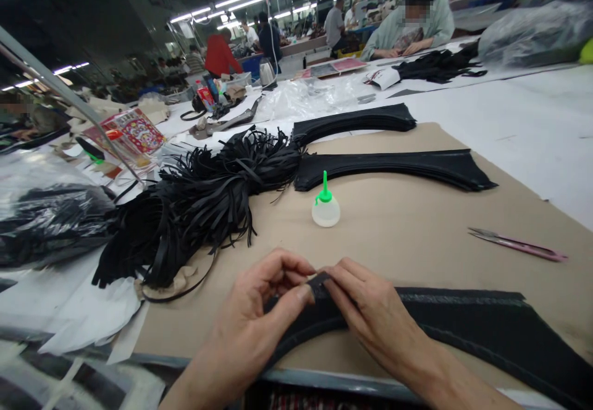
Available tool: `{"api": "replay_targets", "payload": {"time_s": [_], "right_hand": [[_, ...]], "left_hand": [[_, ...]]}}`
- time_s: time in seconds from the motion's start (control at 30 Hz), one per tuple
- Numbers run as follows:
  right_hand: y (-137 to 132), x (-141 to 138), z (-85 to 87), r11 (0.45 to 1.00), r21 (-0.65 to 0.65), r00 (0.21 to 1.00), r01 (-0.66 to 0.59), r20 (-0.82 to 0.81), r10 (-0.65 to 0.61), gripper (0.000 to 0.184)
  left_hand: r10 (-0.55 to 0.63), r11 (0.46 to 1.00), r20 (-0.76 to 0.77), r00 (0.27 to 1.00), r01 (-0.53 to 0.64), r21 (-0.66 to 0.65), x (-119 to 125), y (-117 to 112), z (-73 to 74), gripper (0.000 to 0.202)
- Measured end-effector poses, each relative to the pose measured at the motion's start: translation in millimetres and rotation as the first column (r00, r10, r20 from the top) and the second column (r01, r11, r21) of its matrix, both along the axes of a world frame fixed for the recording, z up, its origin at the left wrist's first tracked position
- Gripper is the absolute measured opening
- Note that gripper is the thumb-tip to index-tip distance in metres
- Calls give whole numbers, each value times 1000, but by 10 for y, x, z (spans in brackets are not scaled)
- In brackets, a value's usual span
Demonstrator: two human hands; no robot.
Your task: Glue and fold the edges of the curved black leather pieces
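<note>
A curved black panel, perhaps leather or fabric, lies at the table's front edge, with a shiny strip along its upper edge. My left hand pinches the panel's upper edge between thumb and fingers. Right beside it, the fingers of my right hand press together on the same edge, where a small flap sticks up. Its fingertips are partly hidden. Beyond my hands stands a small clear squeeze bottle with a green nozzle. Pink-handled thread snips lie off to the right.
Two stacks of curved black panels lie farther back on the brown board. A heap of black strips spreads to the left, near a slanted metal pole. A co-worker sits across the table beside plastic-wrapped goods.
</note>
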State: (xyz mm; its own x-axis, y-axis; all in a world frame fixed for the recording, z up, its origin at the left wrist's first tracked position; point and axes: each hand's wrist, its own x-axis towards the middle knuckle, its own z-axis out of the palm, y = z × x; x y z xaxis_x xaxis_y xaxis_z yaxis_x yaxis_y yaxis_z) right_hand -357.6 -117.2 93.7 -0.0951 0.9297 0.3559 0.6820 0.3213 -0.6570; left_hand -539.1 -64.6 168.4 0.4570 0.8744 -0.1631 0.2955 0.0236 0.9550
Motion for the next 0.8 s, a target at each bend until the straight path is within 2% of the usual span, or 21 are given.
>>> {"api": "replay_targets", "payload": {"time_s": [0.1, 0.2, 0.3, 0.4, 0.5, 0.6, 0.7, 0.8], "right_hand": [[-45, 102, -13, 997, -49, 990, 51, -130, -57, 27], [-147, 243, -112, 973, -169, 944, 159, -262, -200, 29], [-224, 329, -207, 940, -255, 878, 225, -366, -309, 32], [-254, 370, -224, 915, -293, 820, 279, -423, -385, 38], [-277, 436, -172, 889, -317, 765, 331, -462, -449, 40], [-334, 540, -108, 873, -302, 721, 382, -494, -486, 39], [-404, 617, -61, 867, -233, 709, 441, -502, -496, 33], [-428, 607, -35, 882, -177, 736, 436, -494, -463, 27]], "left_hand": [[-36, 998, 12, 999, 36, 45, 77, -49, -119, 29], [-85, 970, -156, 984, 118, 212, 47, -114, -408, 23], [-184, 876, -380, 907, 326, 354, 23, -214, -700, 30], [-151, 786, -571, 807, 449, 425, 30, -294, -887, 38], [-86, 733, -671, 737, 503, 458, 35, -322, -984, 37], [-43, 692, -700, 713, 526, 494, 31, -324, -1031, 36], [-18, 670, -700, 714, 529, 521, 36, -330, -1052, 35], [0, 686, -666, 746, 485, 542, 57, -344, -1062, 31]]}}
